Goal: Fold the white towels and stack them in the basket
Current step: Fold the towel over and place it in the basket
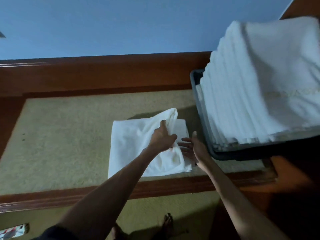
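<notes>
Towel part-folded on table; basket at right well filled

The white towel (131, 146) was recorded lying on the tan table top (60, 135), left of and near the dark basket (242, 154), in which a stack of folded towels (259, 84) was piled well above the rim. A raised fold near the towel's far right corner was pinched by the left hand (162, 137), fingers curled into the cloth. The right hand (192, 148) was held with fingers straight and spread at the towel's right edge; contact with the cloth could not be confirmed, the frame being dim and blurred
</notes>
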